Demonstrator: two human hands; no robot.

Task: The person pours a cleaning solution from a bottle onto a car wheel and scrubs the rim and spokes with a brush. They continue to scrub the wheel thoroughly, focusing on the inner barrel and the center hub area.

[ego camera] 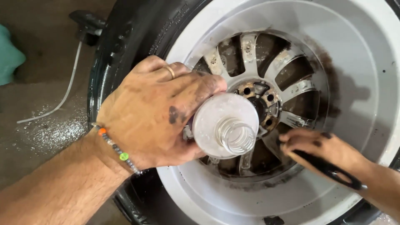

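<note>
My left hand (pixel 154 114), grimy, with a ring and a beaded bracelet, grips a clear uncapped plastic bottle (pixel 227 125) holding pale liquid, its open neck pointing toward me, above the hub of a white alloy wheel rim (pixel 333 54). My right hand (pixel 321 148), reaching in from the lower right, is closed on a black-handled tool (pixel 329 168), probably a brush, down among the dirty spokes (pixel 287 89). The tool's working end is hidden behind my fingers. Dark grime coats the spokes and the hub (pixel 260 98).
A black tyre (pixel 125 46) surrounds the rim, lying on wet concrete floor (pixel 41 129). A white hose or cable (pixel 68 83) runs from a black fitting (pixel 87 25) at upper left. A teal cloth (pixel 8 56) shows at the left edge.
</note>
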